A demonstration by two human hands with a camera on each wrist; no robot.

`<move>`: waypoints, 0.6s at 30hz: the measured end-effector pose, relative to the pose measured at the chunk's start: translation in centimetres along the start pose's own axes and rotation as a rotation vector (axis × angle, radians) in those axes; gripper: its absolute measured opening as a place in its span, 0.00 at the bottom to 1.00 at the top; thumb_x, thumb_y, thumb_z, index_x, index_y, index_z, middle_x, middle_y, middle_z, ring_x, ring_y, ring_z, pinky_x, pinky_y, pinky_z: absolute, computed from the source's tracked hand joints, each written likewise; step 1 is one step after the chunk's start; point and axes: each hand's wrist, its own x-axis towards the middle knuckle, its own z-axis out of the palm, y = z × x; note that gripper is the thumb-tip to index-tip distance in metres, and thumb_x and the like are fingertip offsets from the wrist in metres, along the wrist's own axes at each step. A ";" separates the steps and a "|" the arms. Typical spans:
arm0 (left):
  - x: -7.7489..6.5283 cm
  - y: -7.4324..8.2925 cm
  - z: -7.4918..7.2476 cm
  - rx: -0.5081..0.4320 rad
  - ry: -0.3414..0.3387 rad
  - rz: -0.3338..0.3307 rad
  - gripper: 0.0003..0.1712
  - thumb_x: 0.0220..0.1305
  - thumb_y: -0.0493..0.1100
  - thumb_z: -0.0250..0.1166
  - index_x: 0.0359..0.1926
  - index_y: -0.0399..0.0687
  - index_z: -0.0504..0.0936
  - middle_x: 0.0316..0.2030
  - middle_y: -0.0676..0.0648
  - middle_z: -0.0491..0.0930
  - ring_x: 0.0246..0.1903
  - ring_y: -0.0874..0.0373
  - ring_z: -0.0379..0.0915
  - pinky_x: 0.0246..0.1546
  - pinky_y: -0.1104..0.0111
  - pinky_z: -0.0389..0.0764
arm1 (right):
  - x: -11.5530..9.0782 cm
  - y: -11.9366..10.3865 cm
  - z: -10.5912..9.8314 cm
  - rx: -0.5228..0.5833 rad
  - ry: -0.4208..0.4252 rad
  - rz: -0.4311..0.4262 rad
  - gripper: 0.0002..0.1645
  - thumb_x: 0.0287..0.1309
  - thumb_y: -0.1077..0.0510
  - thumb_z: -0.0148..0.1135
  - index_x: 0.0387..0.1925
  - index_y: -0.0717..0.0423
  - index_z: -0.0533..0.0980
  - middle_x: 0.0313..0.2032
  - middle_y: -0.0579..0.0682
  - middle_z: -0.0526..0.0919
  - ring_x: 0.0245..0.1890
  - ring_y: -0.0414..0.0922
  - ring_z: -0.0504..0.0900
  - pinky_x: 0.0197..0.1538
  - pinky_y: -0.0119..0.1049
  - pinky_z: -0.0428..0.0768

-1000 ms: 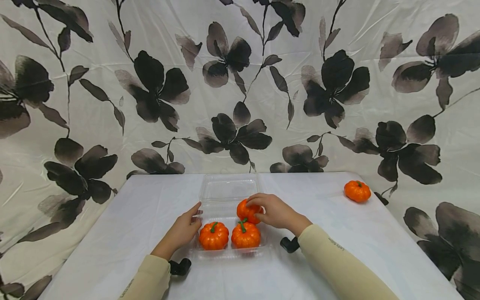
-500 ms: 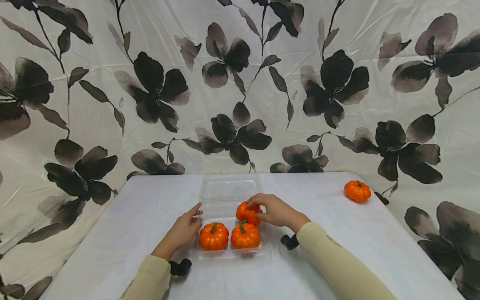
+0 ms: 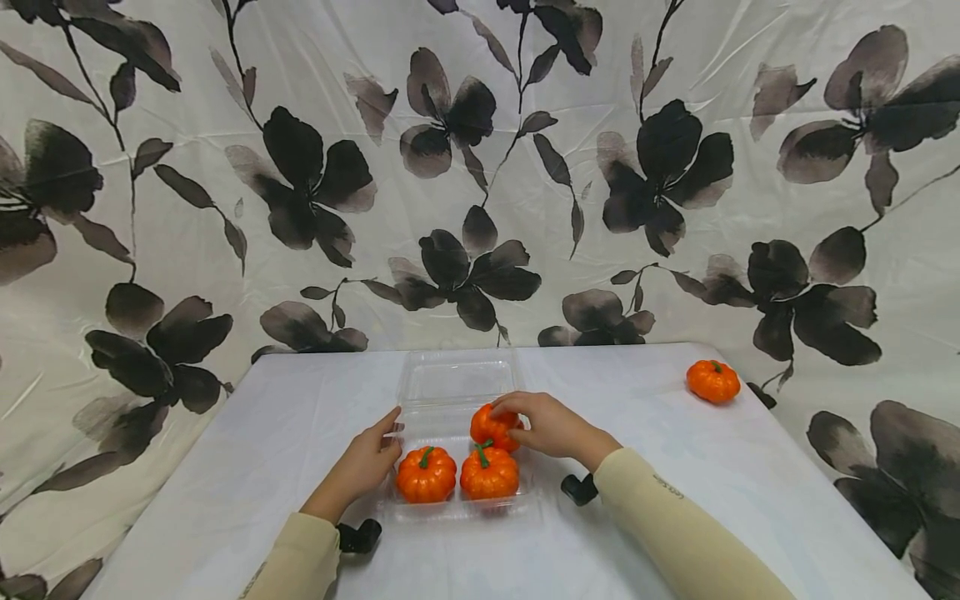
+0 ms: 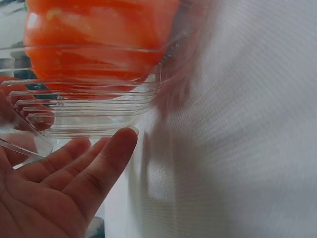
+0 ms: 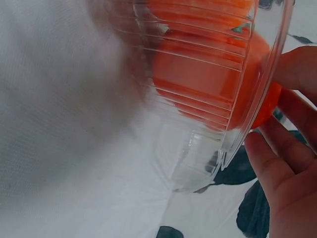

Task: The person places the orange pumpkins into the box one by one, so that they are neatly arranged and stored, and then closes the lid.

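Observation:
A clear plastic clamshell container (image 3: 420, 510) lies on the table with its lid (image 3: 457, 379) folded back. Two small orange pumpkins, the left one (image 3: 426, 475) and the right one (image 3: 489, 473), sit in its front. My left hand (image 3: 362, 462) holds the container's left side, thumb at the rim; in the left wrist view the fingers (image 4: 101, 173) lie along the ribbed wall. At the back right, my right hand (image 3: 551, 423) grips a third pumpkin (image 3: 491, 427) from above and the side. That pumpkin shows through the container's wall in the right wrist view.
Another orange pumpkin (image 3: 713, 382) sits near the table's far right corner. White cloth covers the table (image 3: 615, 550). Behind it hangs a floral curtain (image 3: 555, 250). A black wrist camera (image 3: 360, 536) is on the left wrist, another (image 3: 579, 489) on the right.
The gripped pumpkin and right hand have come down very slightly toward the container. The left hand keeps its place; the head view has shifted a little.

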 end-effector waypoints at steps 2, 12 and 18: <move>0.0 0.0 0.0 -0.001 -0.004 -0.004 0.37 0.67 0.42 0.52 0.75 0.44 0.54 0.64 0.37 0.72 0.60 0.41 0.73 0.56 0.52 0.78 | -0.1 -0.1 0.0 0.002 0.002 0.000 0.19 0.59 0.62 0.63 0.52 0.47 0.79 0.58 0.45 0.79 0.60 0.46 0.76 0.61 0.42 0.77; -0.1 -0.1 0.0 0.000 -0.010 -0.017 0.37 0.67 0.43 0.52 0.75 0.44 0.54 0.64 0.37 0.71 0.60 0.41 0.72 0.55 0.52 0.79 | -0.5 -0.3 -0.1 0.020 0.016 0.011 0.18 0.59 0.60 0.63 0.52 0.47 0.79 0.59 0.46 0.79 0.60 0.46 0.76 0.62 0.44 0.77; -0.1 0.0 -0.1 -0.005 -0.014 -0.023 0.37 0.67 0.43 0.52 0.75 0.45 0.54 0.65 0.37 0.71 0.60 0.41 0.73 0.53 0.53 0.80 | -0.9 0.2 -0.3 0.004 0.049 0.011 0.17 0.59 0.58 0.63 0.51 0.48 0.79 0.58 0.46 0.79 0.60 0.47 0.77 0.64 0.46 0.74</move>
